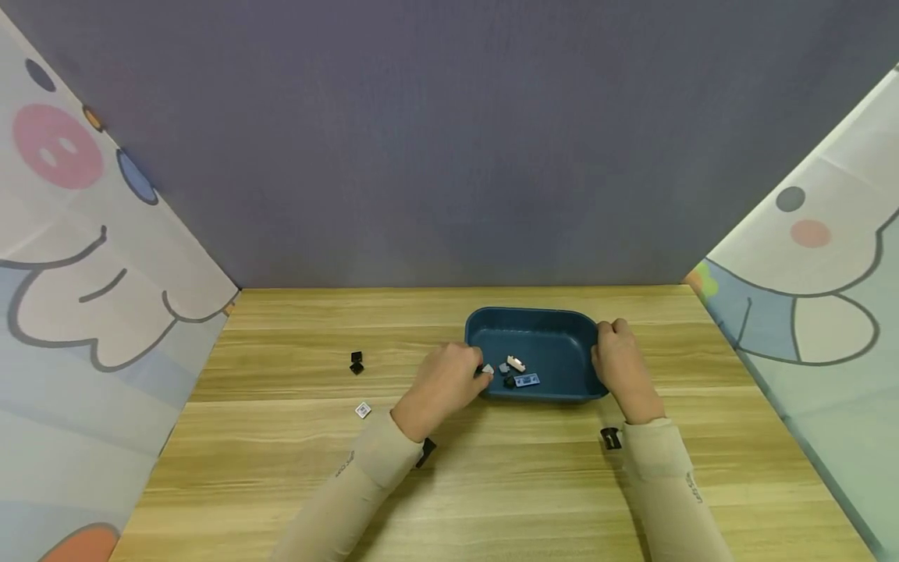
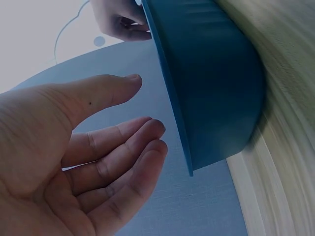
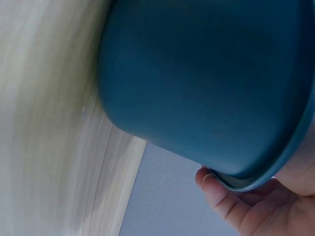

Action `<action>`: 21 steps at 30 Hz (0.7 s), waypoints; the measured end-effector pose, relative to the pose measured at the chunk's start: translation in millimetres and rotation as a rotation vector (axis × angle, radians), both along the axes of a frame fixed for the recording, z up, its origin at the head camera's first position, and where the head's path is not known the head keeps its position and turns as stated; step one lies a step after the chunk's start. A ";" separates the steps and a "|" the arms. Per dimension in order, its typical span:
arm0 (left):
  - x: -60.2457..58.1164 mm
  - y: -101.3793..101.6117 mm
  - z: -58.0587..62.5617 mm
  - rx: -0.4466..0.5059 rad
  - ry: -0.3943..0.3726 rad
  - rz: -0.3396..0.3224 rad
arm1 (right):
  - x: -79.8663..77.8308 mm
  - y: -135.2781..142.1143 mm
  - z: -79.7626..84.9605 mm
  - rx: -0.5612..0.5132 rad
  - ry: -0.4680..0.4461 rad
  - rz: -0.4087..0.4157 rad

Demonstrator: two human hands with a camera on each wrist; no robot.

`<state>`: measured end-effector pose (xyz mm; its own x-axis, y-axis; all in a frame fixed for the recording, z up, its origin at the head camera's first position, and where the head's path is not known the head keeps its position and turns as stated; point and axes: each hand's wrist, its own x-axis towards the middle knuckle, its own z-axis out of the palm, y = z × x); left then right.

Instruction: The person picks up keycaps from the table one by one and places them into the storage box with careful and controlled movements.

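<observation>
"so, what lies nearest?"

"a black piece [image 1: 426,451] beside the left sleeve [image 1: 379,460], a second black piece [image 1: 610,439] by the right sleeve [image 1: 659,453]."

"and the grips?"

"left grip [image 1: 444,384]: thumb and fingers apart, at the left end of the blue tub [image 1: 562,355]. right grip [image 1: 622,368] pinches its right rim."

"room inside?"

"yes, right of the small pieces [image 1: 527,380]; past the far rim, a narrow strip of worktop [image 1: 534,297] meets the grey wall [image 1: 449,156]."

Dk teal bin [image 1: 555,343], wood-grain tbl [image 1: 246,476], beige sleeves [image 1: 670,492]
</observation>
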<state>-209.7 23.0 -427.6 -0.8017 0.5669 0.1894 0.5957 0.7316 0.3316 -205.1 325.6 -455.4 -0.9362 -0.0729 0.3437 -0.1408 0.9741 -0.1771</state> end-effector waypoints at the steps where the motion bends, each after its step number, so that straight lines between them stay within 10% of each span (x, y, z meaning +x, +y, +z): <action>1: 0.1 -0.6 -0.1 -0.002 0.002 0.002 | 0.0 -0.2 0.0 0.001 0.002 0.000; 13: 3.3 -32.0 1.8 0.042 -0.081 0.095 | 0.4 -0.2 -0.4 -0.007 -0.004 -0.003; 21: 13.7 -67.8 1.3 0.048 0.005 0.189 | 2.3 -0.2 1.2 -0.008 -0.024 -0.008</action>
